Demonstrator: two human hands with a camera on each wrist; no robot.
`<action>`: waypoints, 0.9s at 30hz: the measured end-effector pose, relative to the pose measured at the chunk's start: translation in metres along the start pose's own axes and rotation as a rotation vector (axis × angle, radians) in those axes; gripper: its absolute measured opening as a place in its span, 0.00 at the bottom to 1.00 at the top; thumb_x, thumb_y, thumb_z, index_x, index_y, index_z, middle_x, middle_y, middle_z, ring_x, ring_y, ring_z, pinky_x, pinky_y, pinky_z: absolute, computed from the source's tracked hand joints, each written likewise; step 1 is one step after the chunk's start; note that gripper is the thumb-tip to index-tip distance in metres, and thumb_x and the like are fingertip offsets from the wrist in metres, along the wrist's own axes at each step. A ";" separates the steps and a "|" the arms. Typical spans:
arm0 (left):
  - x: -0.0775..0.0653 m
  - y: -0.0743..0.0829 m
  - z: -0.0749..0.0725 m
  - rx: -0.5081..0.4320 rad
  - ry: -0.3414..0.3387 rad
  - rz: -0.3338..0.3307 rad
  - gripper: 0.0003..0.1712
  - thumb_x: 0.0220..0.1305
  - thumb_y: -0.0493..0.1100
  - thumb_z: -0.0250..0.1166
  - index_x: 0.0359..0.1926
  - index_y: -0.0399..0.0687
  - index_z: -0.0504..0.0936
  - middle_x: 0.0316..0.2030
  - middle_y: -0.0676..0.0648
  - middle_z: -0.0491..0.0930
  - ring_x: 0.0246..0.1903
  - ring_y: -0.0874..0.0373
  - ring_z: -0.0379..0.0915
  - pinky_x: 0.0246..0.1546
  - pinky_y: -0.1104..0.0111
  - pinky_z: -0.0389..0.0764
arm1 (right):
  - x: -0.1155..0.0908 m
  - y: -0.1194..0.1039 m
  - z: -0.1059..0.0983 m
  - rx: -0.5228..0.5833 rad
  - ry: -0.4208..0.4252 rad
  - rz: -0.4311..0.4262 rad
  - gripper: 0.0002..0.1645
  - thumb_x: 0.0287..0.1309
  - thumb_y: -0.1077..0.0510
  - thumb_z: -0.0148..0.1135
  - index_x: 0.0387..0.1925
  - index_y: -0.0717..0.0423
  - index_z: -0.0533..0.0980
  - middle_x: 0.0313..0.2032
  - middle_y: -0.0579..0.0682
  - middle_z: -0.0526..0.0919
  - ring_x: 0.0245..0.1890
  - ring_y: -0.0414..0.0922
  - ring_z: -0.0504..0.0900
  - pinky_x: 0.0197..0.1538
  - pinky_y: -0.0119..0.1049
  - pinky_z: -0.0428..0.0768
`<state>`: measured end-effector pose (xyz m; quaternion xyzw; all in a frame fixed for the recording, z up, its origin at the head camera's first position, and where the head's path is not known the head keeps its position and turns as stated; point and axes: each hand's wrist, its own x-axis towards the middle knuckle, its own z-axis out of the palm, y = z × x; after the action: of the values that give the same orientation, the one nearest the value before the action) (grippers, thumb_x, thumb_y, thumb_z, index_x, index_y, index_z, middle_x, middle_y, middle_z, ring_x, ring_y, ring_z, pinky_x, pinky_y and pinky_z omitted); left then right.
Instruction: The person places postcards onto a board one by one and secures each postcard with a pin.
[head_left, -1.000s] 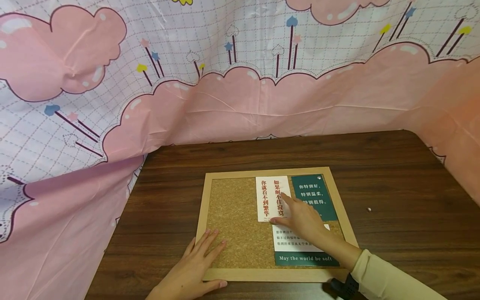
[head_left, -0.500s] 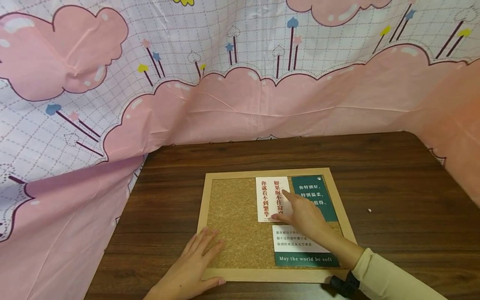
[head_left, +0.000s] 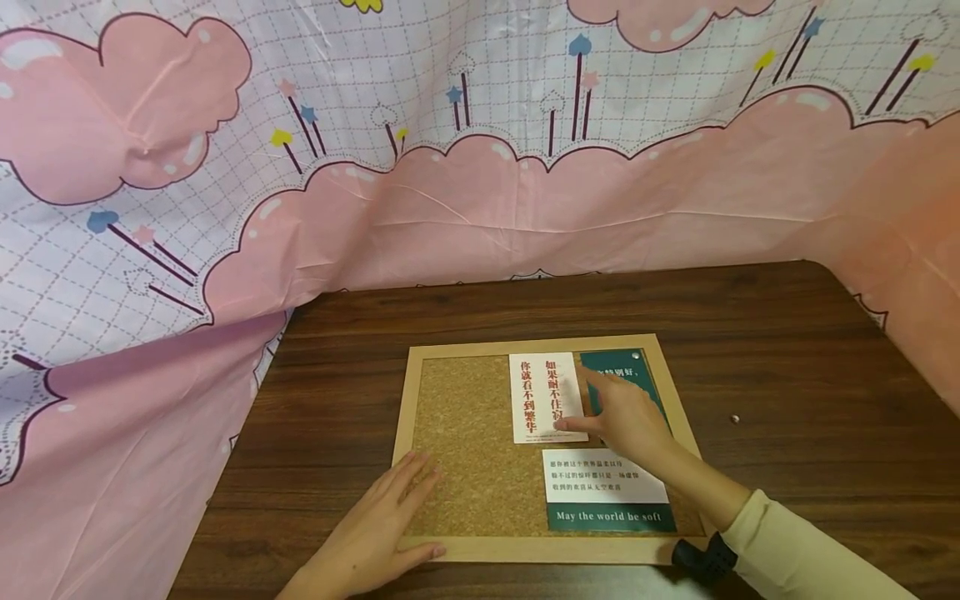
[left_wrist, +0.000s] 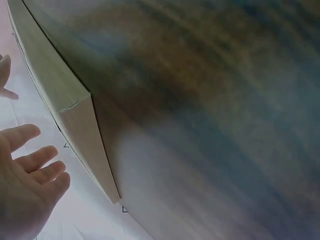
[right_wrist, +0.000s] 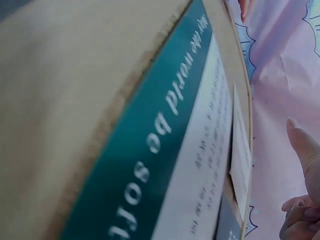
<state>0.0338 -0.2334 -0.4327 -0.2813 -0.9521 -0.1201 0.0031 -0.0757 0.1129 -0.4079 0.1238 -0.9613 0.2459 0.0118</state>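
Observation:
A cork board with a light wooden frame lies on the dark table. Over its lower left edge rests my left hand, fingers stretched; the left wrist view shows those fingers beside the frame. My right hand is at the white card with red characters, thumb and index finger spread apart near its right side. The right wrist view shows its thumb straight and other fingers curled, with nothing visible in them. Behind this hand, a green card is partly hidden; a pushpin sits at its corner.
Below lies a white-and-green card reading "May the world be soft". A small pale pin-like piece is on the table right of the board. A pink patterned curtain hangs behind and at both sides.
My right hand has shifted a little to the right over the white card, uncovering more of its characters and the lower card. The left hand has slid slightly toward the lower left.

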 end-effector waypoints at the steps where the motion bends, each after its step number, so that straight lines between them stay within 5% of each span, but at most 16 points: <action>1: 0.000 0.000 0.000 0.000 0.002 -0.001 0.50 0.56 0.71 0.62 0.72 0.48 0.62 0.72 0.41 0.59 0.71 0.42 0.55 0.64 0.47 0.68 | 0.001 0.000 -0.001 -0.003 0.006 -0.004 0.56 0.39 0.34 0.75 0.65 0.60 0.69 0.21 0.49 0.70 0.18 0.40 0.61 0.18 0.30 0.58; 8: 0.005 0.001 -0.002 0.019 0.039 -0.029 0.51 0.57 0.67 0.65 0.73 0.47 0.60 0.71 0.40 0.61 0.70 0.42 0.57 0.63 0.48 0.70 | 0.007 0.002 -0.018 -0.010 0.058 -0.018 0.56 0.42 0.35 0.73 0.66 0.64 0.67 0.20 0.47 0.67 0.17 0.39 0.60 0.19 0.29 0.57; 12: 0.010 0.002 -0.005 0.044 0.076 -0.025 0.51 0.57 0.67 0.65 0.72 0.41 0.61 0.69 0.39 0.63 0.70 0.42 0.59 0.64 0.50 0.69 | 0.012 0.007 -0.036 0.012 0.098 0.001 0.50 0.44 0.36 0.73 0.63 0.63 0.71 0.25 0.50 0.75 0.17 0.40 0.63 0.19 0.29 0.60; 20: 0.026 -0.002 -0.014 0.107 0.135 -0.003 0.53 0.55 0.67 0.67 0.72 0.41 0.61 0.69 0.42 0.64 0.67 0.46 0.64 0.62 0.53 0.72 | 0.018 0.030 -0.091 0.042 0.280 -0.003 0.34 0.49 0.39 0.72 0.45 0.62 0.78 0.30 0.57 0.81 0.29 0.49 0.78 0.29 0.36 0.73; 27: 0.036 -0.008 -0.018 0.064 0.138 0.002 0.51 0.55 0.66 0.67 0.71 0.44 0.62 0.68 0.43 0.65 0.66 0.46 0.64 0.63 0.52 0.71 | 0.014 0.049 -0.136 0.022 0.361 0.046 0.31 0.53 0.40 0.69 0.46 0.62 0.78 0.29 0.58 0.82 0.29 0.50 0.77 0.27 0.33 0.68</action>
<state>-0.0015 -0.2246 -0.4140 -0.2733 -0.9526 -0.1086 0.0776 -0.1064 0.2163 -0.3104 0.0559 -0.9434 0.2747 0.1771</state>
